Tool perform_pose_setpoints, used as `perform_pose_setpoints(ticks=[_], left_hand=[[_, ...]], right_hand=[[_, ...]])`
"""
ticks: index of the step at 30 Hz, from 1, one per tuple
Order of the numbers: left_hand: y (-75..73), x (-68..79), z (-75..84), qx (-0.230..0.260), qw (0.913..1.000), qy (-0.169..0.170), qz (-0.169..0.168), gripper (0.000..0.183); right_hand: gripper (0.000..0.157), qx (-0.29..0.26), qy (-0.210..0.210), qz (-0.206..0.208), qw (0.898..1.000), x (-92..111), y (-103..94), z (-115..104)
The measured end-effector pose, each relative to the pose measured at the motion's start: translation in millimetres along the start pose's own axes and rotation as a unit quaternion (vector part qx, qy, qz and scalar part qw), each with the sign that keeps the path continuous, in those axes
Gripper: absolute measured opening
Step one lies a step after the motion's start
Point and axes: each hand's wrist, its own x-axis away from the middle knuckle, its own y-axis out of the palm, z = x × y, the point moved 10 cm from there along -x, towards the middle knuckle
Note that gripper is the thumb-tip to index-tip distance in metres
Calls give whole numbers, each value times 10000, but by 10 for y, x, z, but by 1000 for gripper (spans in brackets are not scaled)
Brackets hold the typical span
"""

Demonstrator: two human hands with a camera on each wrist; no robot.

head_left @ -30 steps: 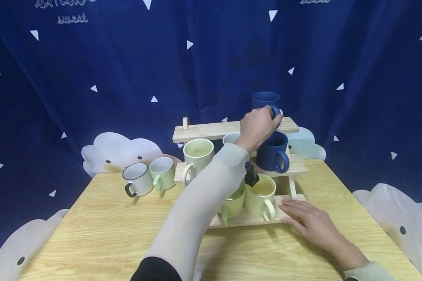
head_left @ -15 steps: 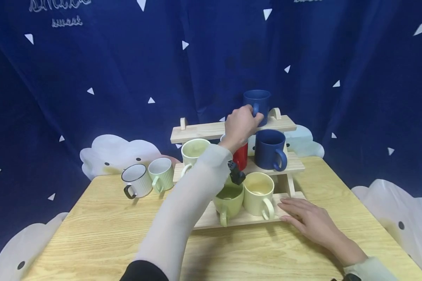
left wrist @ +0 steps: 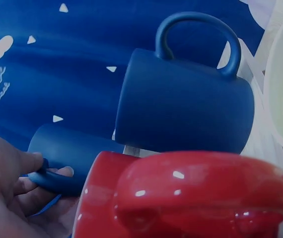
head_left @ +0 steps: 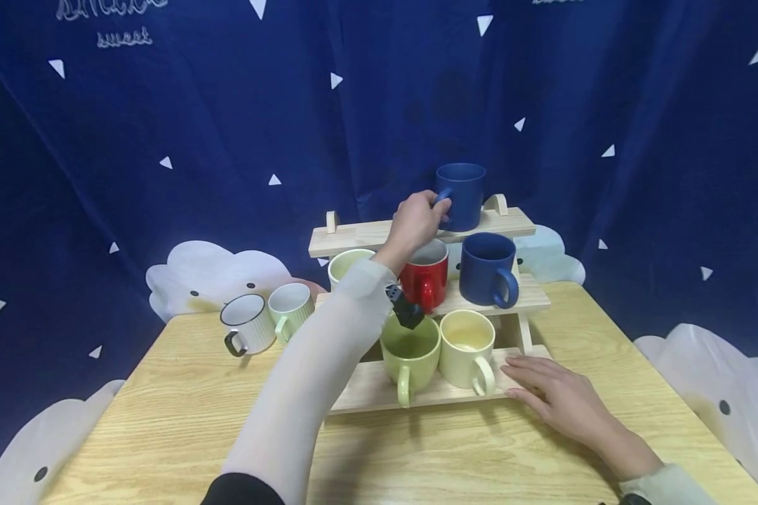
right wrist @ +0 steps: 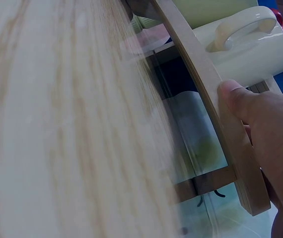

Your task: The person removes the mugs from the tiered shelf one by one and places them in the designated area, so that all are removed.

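Plainly matte, a deep-blue, straight-sided mug (head_left: 466, 198), its looped handle (left wrist: 55, 183) pinched in the left grip (head_left: 413, 223).

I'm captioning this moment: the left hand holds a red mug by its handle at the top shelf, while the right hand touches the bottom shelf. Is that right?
The colour is wrong: the head view shows the left hand holding a blue mug by its handle at the top shelf. The rest stands.

Eight mugs (head_left: 464, 196), one rack (head_left: 522, 333) — three shelves (head_left: 354, 236), two hands (head_left: 413, 224), one table (head_left: 183, 421)
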Motion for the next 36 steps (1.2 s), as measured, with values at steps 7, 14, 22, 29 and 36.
perform_pose_setpoints(ticks=[7,14,22,29,36], left_hand=[[-137,21,-148,464,9986,-42,268,24],[-218,51,-329,932,9946,-161,433,22],[-349,81,-450,1067,9929,-111,520,24],[-532,115,-521,1355,9883,-22,701,24],[-750,176,-599,1861,9790,64,830,24]], right_hand=[[42,-15,-11,10,10000,-4,11,-10],[42,-14,10,22,10000,8,15,-9],[43,14,58,26,10000,26,7,3],[44,22,55,7,10000,11,-4,-11],[44,30,5,45,10000,-11,-9,-26]])
